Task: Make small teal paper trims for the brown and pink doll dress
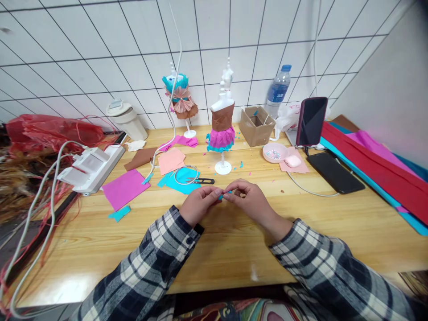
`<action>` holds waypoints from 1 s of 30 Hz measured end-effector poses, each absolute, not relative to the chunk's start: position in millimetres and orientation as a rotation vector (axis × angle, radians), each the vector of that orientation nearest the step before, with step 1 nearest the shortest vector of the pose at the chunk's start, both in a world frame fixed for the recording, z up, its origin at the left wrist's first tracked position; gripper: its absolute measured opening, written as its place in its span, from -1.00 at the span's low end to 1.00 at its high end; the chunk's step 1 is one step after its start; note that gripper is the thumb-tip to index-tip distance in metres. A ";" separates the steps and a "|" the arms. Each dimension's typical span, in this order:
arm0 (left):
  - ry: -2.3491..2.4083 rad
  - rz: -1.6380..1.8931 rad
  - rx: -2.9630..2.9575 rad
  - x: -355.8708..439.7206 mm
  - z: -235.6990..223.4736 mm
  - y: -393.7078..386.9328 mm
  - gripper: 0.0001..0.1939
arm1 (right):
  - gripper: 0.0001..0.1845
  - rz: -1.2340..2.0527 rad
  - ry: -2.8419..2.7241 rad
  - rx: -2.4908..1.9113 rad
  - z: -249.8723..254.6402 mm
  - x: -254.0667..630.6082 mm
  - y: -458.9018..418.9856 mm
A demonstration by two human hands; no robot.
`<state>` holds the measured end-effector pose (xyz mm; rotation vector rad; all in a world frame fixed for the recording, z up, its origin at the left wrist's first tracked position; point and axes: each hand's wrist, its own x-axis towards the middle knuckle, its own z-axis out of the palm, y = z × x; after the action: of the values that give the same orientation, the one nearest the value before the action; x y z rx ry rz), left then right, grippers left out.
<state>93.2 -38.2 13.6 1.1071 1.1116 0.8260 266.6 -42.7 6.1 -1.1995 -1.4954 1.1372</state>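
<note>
My left hand [200, 203] and my right hand [249, 200] meet above the table, thumbs and fingertips pinched on a small piece of blue crepe paper [221, 196]. Most of that piece is hidden by the fingers. Just beyond them lies a pair of black thread snips [204, 181], with a white ring [186, 174] on a blue paper sheet [179, 183]. Behind the hands stands a small white dress form [223, 167], wearing a brown top [222, 118] and a pink ruffled skirt [222, 138] edged in blue.
A second dressed form [182, 98], a cardboard box [257, 127] and a water bottle [279, 89] stand by the tiled wall. At right are a pink dish [274, 152], a phone [311, 122], a black power bank [335, 172] and stacked paper [374, 165]. A power strip [96, 167] sits left.
</note>
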 end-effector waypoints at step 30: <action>0.943 0.655 1.391 88.5 22.2 -37.7 -0.58 | -0.70 1.309 -1.568 -1.075 12.4 277.6 -42.1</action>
<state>88.5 -37.7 22.2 1.3914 0.9430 0.6546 277.6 -42.1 12.4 -1.0751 -1.5677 1.3087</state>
